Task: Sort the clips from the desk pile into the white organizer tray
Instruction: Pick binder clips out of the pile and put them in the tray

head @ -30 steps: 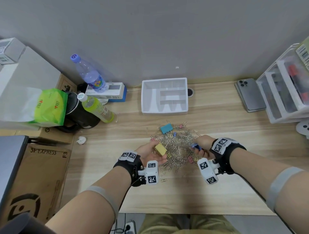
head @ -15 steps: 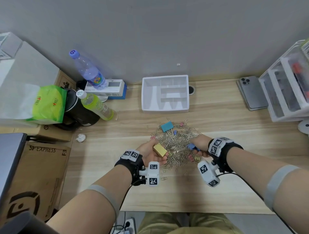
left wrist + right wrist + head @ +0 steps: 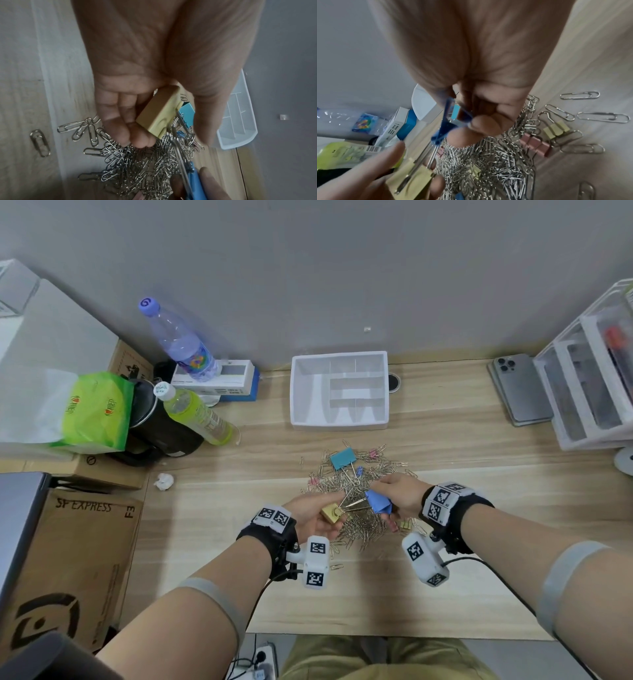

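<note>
The left hand (image 3: pixel 313 517) holds a gold clip (image 3: pixel 331 513) in curled fingers, and the right hand (image 3: pixel 399 494) pinches a blue clip (image 3: pixel 376 502). Both are above the clip pile (image 3: pixel 359 474) on the worktop (image 3: pixel 445 446). The tray (image 3: pixel 339 424) stands behind the pile.

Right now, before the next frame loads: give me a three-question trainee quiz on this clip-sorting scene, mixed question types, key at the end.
1. True or false: the white organizer tray already holds several binder clips.
2. Multiple choice: the left hand holds which clip? A. teal binder clip B. gold binder clip C. pink binder clip
3. Short answer: what does the right hand hold, and where is it relative to the paper clip pile?

Key
1. False; its compartments look empty.
2. B, the gold binder clip.
3. A blue binder clip, held just above the pile's near side, its wire handles reaching toward the gold one.
</note>
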Demonstrator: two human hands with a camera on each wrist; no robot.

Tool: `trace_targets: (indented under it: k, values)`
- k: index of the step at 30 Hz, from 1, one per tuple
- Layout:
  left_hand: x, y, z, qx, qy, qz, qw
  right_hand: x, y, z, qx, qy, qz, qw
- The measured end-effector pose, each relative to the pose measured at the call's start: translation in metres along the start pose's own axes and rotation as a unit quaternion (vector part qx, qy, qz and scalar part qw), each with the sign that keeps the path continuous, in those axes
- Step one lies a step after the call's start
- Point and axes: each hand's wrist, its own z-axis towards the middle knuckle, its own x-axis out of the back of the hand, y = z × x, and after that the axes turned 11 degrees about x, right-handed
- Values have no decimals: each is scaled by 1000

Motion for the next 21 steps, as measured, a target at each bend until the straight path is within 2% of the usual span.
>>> trace_targets:
  k: [3, 7, 11, 13, 21]
  values:
    - [0, -2, 0, -29, 4, 11, 1000, -3, -2, 0, -19, -6, 51, 999]
    - [0, -2, -1, -36, 12, 15, 999, -3, -3, 2, -41, -8, 74, 996]
    - [-3, 2, -3, -32, -2, -15, 999, -4, -1, 4, -37, -12, 49, 998]
    - [-2, 3, -2, -37, 14, -26, 999, -3, 1, 7, -35, -15, 33, 999]
    - [-2, 1, -2, -57, 31, -5, 998, -1, 3, 9, -31, -25, -19, 999]
